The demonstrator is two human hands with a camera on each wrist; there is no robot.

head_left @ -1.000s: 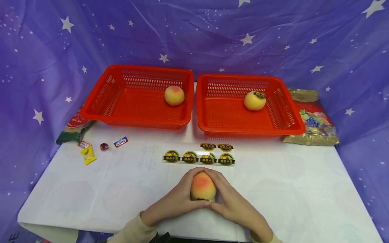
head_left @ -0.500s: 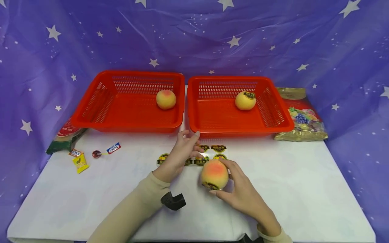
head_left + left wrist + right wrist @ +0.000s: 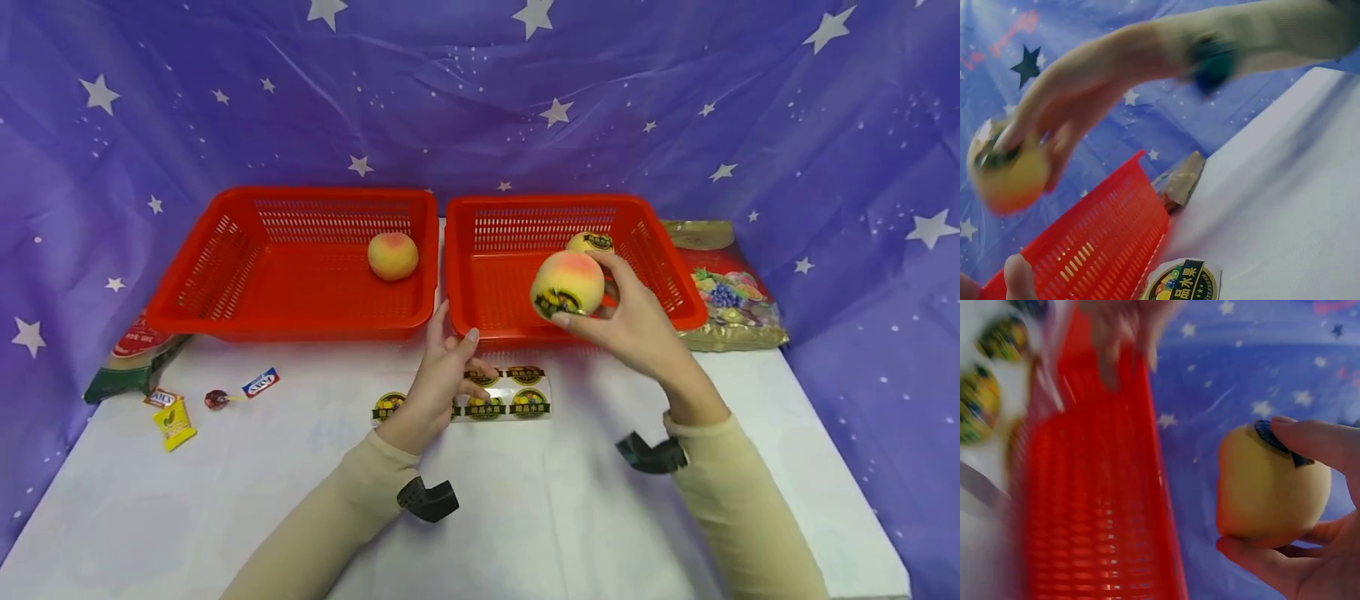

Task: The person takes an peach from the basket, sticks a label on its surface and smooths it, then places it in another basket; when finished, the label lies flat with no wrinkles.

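Note:
My right hand point(image 3: 637, 321) grips a yellow peach point(image 3: 567, 283) with a red blush and a dark round label on its near side, held over the right red basket point(image 3: 487, 321). In the right wrist view, thumb and fingers curl round the peach point(image 3: 1272, 487), the thumb at the label. A second labelled peach point(image 3: 588, 242) lies in that basket, partly hidden behind the held one. My left hand point(image 3: 438, 375), fingers loosely spread and holding nothing, hovers over the label sheet point(image 3: 536, 408) near the basket's front corner.
The left red basket point(image 3: 292, 333) holds one peach point(image 3: 392, 256) with no label showing. Left of the sheet lie a lollipop point(image 3: 217, 399), a yellow candy packet point(image 3: 175, 425) and small wrappers. A green-and-red bag point(image 3: 127, 367) and a gold fruit-print bag point(image 3: 727, 308) flank the baskets.
The left hand let go of the peach and moved forward over the label sheet. The right hand lifted the peach forward and right, from the table's front to over the right basket.

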